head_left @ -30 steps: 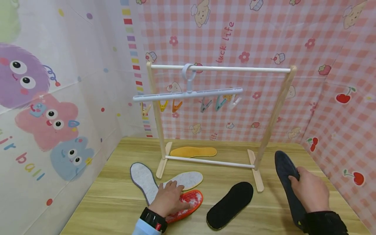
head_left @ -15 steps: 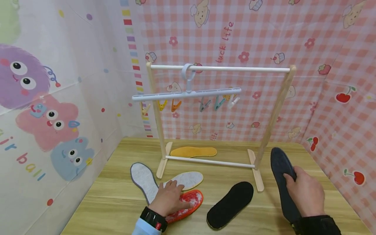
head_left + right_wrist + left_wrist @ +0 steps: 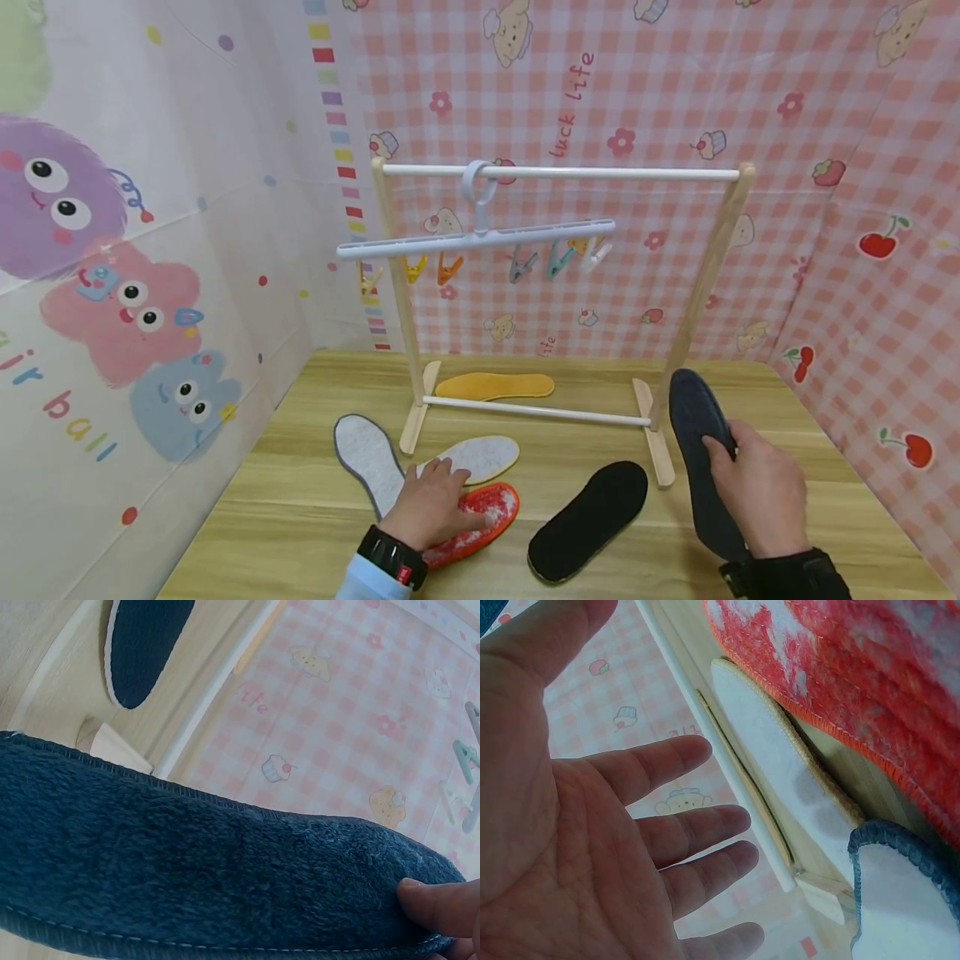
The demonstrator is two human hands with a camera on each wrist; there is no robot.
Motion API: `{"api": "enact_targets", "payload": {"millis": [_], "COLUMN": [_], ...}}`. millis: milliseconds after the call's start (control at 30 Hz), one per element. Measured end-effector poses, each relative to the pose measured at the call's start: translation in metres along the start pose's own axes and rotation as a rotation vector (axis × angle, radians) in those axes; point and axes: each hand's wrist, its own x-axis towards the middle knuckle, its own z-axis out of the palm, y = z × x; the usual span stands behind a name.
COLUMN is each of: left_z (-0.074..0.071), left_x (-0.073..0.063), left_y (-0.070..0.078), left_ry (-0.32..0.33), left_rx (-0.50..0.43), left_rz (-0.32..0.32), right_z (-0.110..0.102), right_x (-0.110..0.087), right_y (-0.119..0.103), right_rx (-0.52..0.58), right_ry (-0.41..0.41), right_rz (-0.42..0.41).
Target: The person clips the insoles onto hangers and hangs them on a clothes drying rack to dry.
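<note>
My right hand [image 3: 761, 492] grips a dark blue fuzzy insole [image 3: 690, 408], thumb on its face, held slanted above the table's right side. In the right wrist view, the thumb [image 3: 442, 904] presses near one end of the plush side. My left hand [image 3: 431, 508] hovers with fingers extended and spread over several insoles, and its palm [image 3: 577, 847] shows nothing held. Beneath and around it lie a red-and-white fluffy insole [image 3: 491, 515], a pale yellow-edged insole [image 3: 487, 457] and a grey blue-edged insole [image 3: 363, 454]. A black insole [image 3: 588, 521] lies between the hands.
A wooden rack [image 3: 697, 308] with white rods stands behind the insoles. From its top rod hangs a pale blue hanger [image 3: 525, 236], tilted, with several coloured clips such as an orange one [image 3: 450, 269]. A yellow insole [image 3: 517, 387] lies behind the lower rod.
My right hand has moved left with the dark blue insole, bringing its tip close to the rack's right post. The left hand stays in place.
</note>
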Motion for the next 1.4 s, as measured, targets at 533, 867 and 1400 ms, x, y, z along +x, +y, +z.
{"api": "enact_targets", "payload": {"millis": [533,867,1400], "left_z": [-0.008,-0.012,-0.039], "left_x": [-0.002,0.001,0.005], "left_y": [-0.002,-0.006,-0.020], "left_ry": [0.027,0.061,0.108], "left_rx": [0.011,0.031,-0.020], "left_rz": [0.014,0.000,-0.037], "right_z": [0.003,0.011,0.019], "right_x": [-0.006,-0.015,-0.024], "right_y": [-0.023,-0.037,-0.051], "right_rx": [0.111,0.163,0.218], "right_ry": [0.043,0.055,0.048], "right_rz": [0.033,-0.002,0.021]}}
